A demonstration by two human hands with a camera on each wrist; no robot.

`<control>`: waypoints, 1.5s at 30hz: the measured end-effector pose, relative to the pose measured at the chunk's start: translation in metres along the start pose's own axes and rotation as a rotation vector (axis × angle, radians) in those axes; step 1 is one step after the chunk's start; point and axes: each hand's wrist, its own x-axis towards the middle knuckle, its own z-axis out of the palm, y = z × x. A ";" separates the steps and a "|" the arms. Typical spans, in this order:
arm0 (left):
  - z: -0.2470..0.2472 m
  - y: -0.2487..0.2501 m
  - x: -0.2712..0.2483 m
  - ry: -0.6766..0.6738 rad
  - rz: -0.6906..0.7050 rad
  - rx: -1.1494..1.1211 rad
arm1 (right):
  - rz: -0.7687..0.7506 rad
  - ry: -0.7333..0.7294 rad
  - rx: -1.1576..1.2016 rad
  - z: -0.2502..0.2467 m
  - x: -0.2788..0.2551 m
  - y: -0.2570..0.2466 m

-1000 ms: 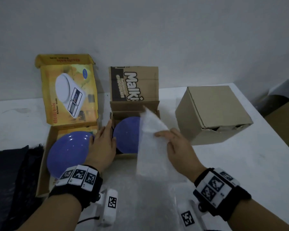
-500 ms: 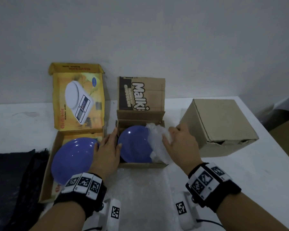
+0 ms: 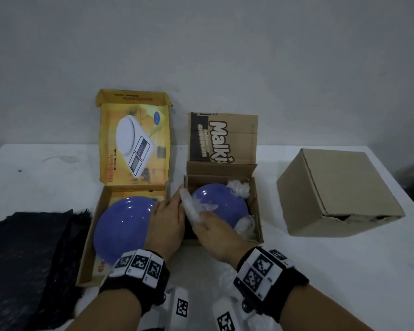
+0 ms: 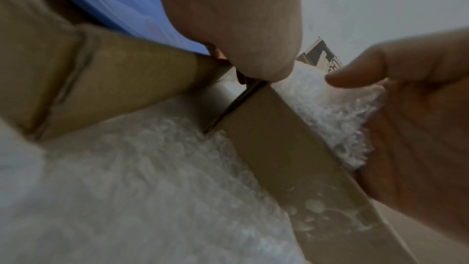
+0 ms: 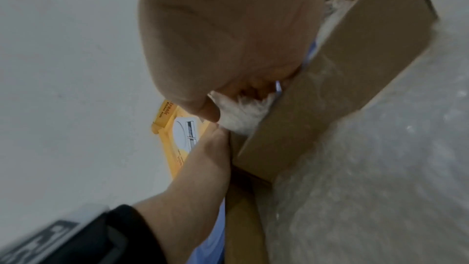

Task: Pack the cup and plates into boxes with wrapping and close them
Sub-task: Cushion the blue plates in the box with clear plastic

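A blue plate (image 3: 222, 201) lies in the open Malkist carton (image 3: 257, 211) at the middle. White bubble-wrap wads (image 3: 239, 188) fill its two right corners. My right hand (image 3: 210, 225) pinches a rolled piece of bubble wrap (image 3: 190, 206) at the plate's left edge, just inside the carton's left wall. The same roll (image 5: 243, 115) shows under my fingers in the right wrist view. My left hand (image 3: 167, 218) lies with straight fingers against the outside of that wall. A second blue plate (image 3: 122, 225) sits bare in the open yellow scale box (image 3: 91, 247) at the left.
A closed brown carton (image 3: 337, 189) stands at the right. A black cloth (image 3: 26, 259) lies at the left edge. A bubble-wrap sheet (image 4: 152, 168) is spread on the white table in front of the boxes. A grey wall runs behind.
My right hand brought the lifted wrap down, pressed wrap into the carton's right side, then crossed to the plate's left edge with a rolled piece. My left hand stayed at the carton's left wall.
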 end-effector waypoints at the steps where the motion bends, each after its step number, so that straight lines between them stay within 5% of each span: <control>1: 0.001 0.001 0.000 0.014 0.006 -0.006 | 0.008 -0.017 0.007 -0.003 0.003 0.001; 7: 0.009 -0.002 0.000 0.078 -0.028 -0.076 | 0.148 0.020 0.020 -0.014 0.020 0.006; 12: 0.008 0.001 0.000 0.091 -0.043 -0.076 | 0.243 -0.025 -0.233 0.008 0.053 0.010; 17: 0.005 0.003 -0.001 0.083 -0.065 -0.108 | 0.413 0.109 -0.309 0.018 0.063 0.001; 19: 0.004 0.004 0.000 0.095 -0.061 -0.103 | 0.277 0.107 -0.304 0.002 0.053 -0.004; 22: 0.006 0.004 -0.001 0.096 -0.067 -0.094 | 0.166 -0.129 -0.195 -0.025 0.032 -0.001; 24: 0.007 0.003 -0.001 0.091 -0.069 -0.091 | 0.137 -0.077 -0.237 -0.022 0.036 0.002; 30: 0.007 0.002 0.000 0.079 -0.087 -0.105 | 0.363 0.065 -0.457 0.016 0.066 0.000; 36: 0.008 0.002 -0.001 0.087 -0.079 -0.095 | 0.152 -0.270 -0.372 -0.025 0.056 0.007; 41: 0.010 0.002 0.000 0.092 -0.097 -0.101 | 0.076 -0.026 -0.481 -0.018 0.034 0.001; 45: 0.009 0.002 0.000 0.093 -0.090 -0.128 | 0.091 -0.134 -0.331 -0.024 0.031 -0.003</control>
